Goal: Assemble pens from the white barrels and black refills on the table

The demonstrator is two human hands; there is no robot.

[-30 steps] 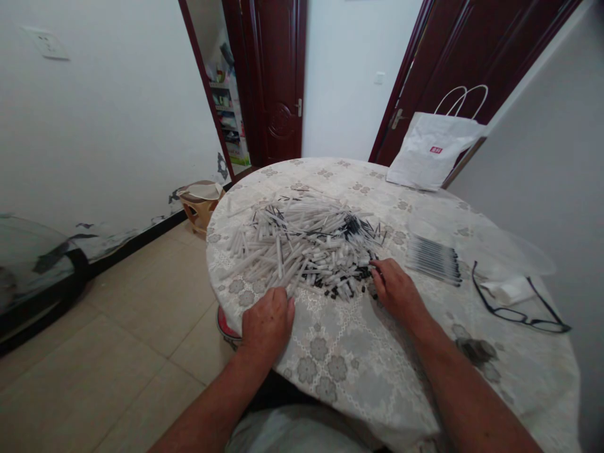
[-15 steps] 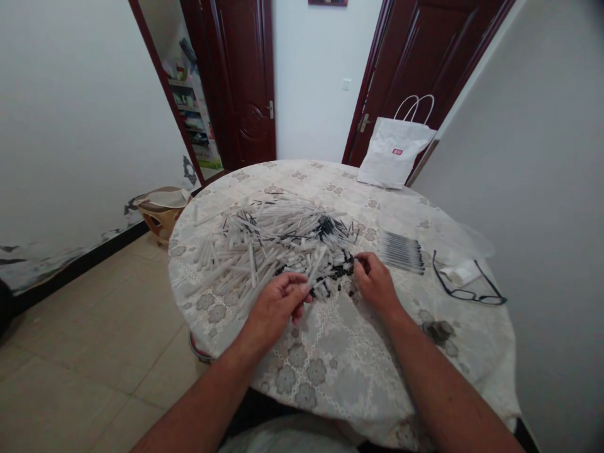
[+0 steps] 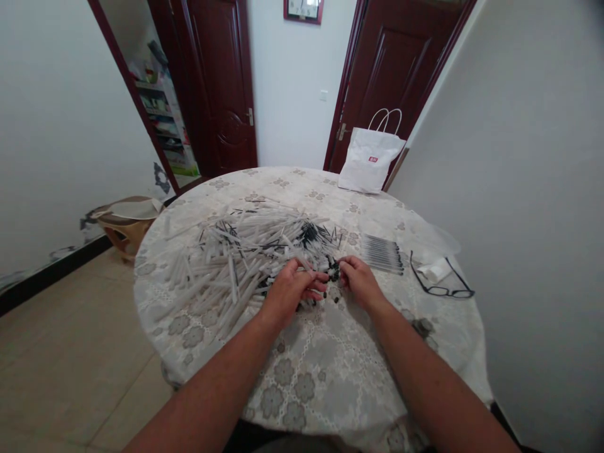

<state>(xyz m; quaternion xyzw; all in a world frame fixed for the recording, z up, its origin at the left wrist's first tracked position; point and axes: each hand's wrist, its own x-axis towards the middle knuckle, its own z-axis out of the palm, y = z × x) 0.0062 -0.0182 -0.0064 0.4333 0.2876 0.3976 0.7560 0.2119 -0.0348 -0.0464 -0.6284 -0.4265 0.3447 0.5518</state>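
Note:
My left hand (image 3: 298, 284) is at the near edge of a pile of translucent white pen barrels (image 3: 245, 267), thumb and fingers closed around one pale pen barrel (image 3: 304, 260) that points up and away. My right hand (image 3: 357, 280) is just to the right, its fingertips pinched together beside small black pieces (image 3: 333, 272). Whatever sits in that pinch is too small to make out. Thin dark rods (image 3: 310, 233) lie bunched on the pile behind the hands. To the right, several assembled pens (image 3: 383, 253) with dark tips lie side by side in a row.
Black-framed glasses (image 3: 441, 290) and a white packet (image 3: 435, 269) lie at the right of the round table, whose patterned tablecloth (image 3: 302, 384) hangs over the edge. A small dark object (image 3: 421, 327) is near my right forearm. A white paper bag (image 3: 370, 160) stands at the back.
The view has shifted, so the table appears further left and a wall clock shows more. My hands have come closer together, the left still with the pen barrel.

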